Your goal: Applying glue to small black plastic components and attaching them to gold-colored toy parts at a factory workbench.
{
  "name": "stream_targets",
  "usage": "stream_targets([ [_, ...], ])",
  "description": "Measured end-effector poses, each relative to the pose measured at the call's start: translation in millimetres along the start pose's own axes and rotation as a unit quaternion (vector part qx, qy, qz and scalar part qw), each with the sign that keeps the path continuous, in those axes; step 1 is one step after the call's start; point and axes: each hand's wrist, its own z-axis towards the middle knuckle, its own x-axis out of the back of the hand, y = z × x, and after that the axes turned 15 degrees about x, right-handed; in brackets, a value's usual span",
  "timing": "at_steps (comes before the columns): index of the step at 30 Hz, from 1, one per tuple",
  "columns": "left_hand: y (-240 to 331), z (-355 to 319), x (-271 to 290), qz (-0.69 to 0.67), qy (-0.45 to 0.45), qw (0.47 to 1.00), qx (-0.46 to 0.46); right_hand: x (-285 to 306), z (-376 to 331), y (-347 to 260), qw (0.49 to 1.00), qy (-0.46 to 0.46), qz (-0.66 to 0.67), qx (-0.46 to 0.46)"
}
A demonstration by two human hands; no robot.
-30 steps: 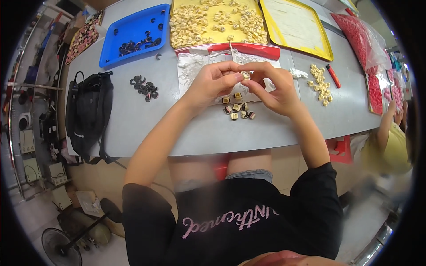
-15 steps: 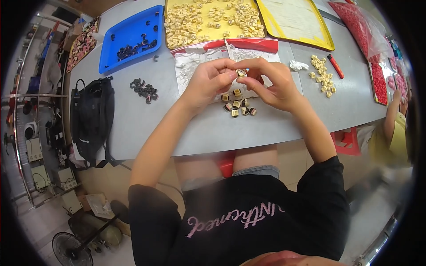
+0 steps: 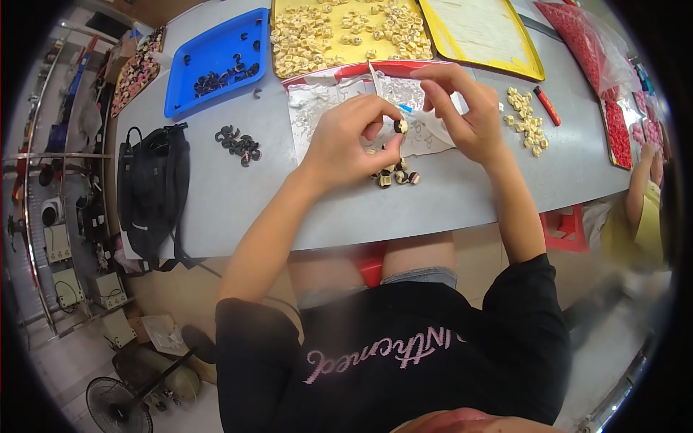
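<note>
Between its thumb and fingers, my left hand pinches a small black-and-cream piece above the paper sheet. My right hand is just to its right, with thumb and forefinger raised and apart. Under its palm shows a pale, soft-looking thing with a blue tip, which its lower fingers seem to grip; its kind is unclear. Several assembled black-and-cream pieces lie on the table below my hands, partly hidden by the left one. The white paper sheet, smeared with grey, lies beneath both hands.
Black curved pieces lie left, below a blue tray holding more. A yellow tray of cream pieces and another yellow tray stand behind. Loose cream pieces and a red tube lie right; a black bag sits left.
My hands have come apart; the left keeps the small piece. My right hand has moved up and right, and the white thing has left its spot on the table and shows under that hand.
</note>
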Motion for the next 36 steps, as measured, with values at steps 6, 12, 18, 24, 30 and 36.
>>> stream_targets([
  [6,-1,2,0,0.082,-0.021,0.996,-0.031,-2,-2,16,0.991,-0.063,-0.113,-0.02],
  [12,-5,2,-5,0.094,-0.028,0.994,-0.046,-7,-7,21,0.977,-0.12,-0.151,-0.095],
  [18,-8,3,-5,0.072,-0.035,0.996,-0.05,-12,-8,22,0.961,-0.179,-0.18,-0.113],
  [24,-5,-1,-4,0.041,-0.059,0.997,-0.04,-11,-6,18,0.948,-0.198,-0.217,-0.126],
  [30,-5,1,-3,0.046,-0.029,0.997,-0.046,-9,-6,17,0.941,-0.189,-0.259,-0.111],
  [36,-8,4,4,0.033,0.102,0.992,-0.062,1,1,18,0.95,-0.217,-0.196,-0.111],
])
